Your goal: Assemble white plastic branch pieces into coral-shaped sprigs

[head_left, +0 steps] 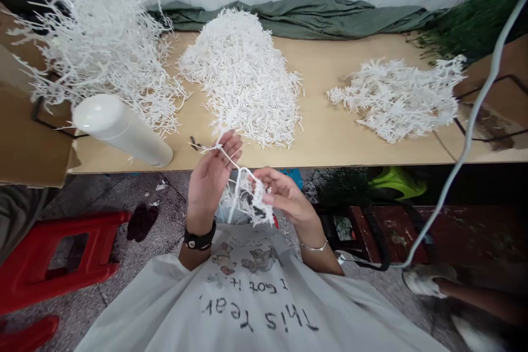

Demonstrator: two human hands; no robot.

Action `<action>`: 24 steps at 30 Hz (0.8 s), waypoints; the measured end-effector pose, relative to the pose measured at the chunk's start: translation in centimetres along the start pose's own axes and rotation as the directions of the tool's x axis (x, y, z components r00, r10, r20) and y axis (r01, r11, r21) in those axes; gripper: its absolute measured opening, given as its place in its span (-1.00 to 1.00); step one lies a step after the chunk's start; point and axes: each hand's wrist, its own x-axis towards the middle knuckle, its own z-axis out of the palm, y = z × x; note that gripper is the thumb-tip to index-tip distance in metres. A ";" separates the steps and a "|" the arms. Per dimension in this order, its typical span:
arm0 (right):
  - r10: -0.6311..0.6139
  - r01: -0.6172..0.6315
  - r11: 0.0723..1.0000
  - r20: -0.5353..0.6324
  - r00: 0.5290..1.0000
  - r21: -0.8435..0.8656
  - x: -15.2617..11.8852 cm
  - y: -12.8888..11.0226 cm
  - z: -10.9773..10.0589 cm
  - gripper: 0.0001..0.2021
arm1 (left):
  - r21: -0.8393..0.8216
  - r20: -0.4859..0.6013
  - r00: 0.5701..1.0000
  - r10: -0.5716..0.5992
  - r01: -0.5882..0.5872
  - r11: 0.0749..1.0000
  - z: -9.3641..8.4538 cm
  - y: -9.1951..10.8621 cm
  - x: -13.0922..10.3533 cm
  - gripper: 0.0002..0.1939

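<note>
A white branched plastic-looking sprig [233, 161] stretches between my two hands in front of my shirt. My left hand [210, 179] is palm up, fingers loosely curved, with the sprig's upper stem lying across them and its frilly tip beyond the fingertips. My right hand [286, 195] has its thumb and fingers closed on the sprig's bushy lower end. More white strands hang below, between the wrists, partly hidden. Just past the hands, a heap of short white pieces [251, 77] lies on the table [317, 60].
Tangled white sprigs [111, 49] pile up at left, behind a white cylindrical bottle [124, 129]. Another white pile [400, 96] lies at right. Green cloth [305, 19] runs along the wall. A pale cable [466, 143] crosses at right. Red stools [82, 253] stand lower left; someone's shoe [427, 280] is lower right.
</note>
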 end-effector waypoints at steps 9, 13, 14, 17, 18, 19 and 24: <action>0.215 -0.186 0.912 -0.041 0.976 0.364 -0.4 -1.1 0.2 -0.57 | 0.624 -0.031 0.961 0.275 -0.196 0.756 -1.0 -0.1 -5.1 -0.73; 0.129 -0.102 0.928 -0.053 0.990 0.359 -1.2 -0.7 0.2 -0.35 | 0.682 -0.092 0.835 0.543 -0.344 0.646 -0.1 1.2 -8.0 -0.87; 0.099 -0.081 0.933 -0.033 0.995 0.352 -1.4 -0.7 0.3 -0.32 | 0.692 -0.072 0.818 0.571 -0.371 0.619 0.2 1.4 -8.4 -0.91; 0.078 -0.083 0.947 0.031 0.997 0.310 -2.0 -1.1 0.6 -0.41 | 0.748 0.059 0.836 0.545 -0.398 0.531 0.7 1.5 -8.5 -0.82; 0.096 -0.102 0.948 0.037 0.995 0.300 -2.1 -1.3 0.8 -0.43 | 0.754 0.110 0.848 0.519 -0.411 0.512 0.7 1.4 -8.3 -0.73; 0.119 -0.124 0.948 0.036 0.992 0.294 -2.2 -1.5 1.0 -0.46 | 0.741 0.163 0.855 0.493 -0.436 0.511 0.7 1.2 -8.1 -0.66; 0.174 -0.166 0.938 0.003 0.985 0.305 -2.6 -1.8 1.9 -0.70 | 0.592 0.313 0.889 0.335 -0.458 0.663 0.7 0.4 -7.6 -0.65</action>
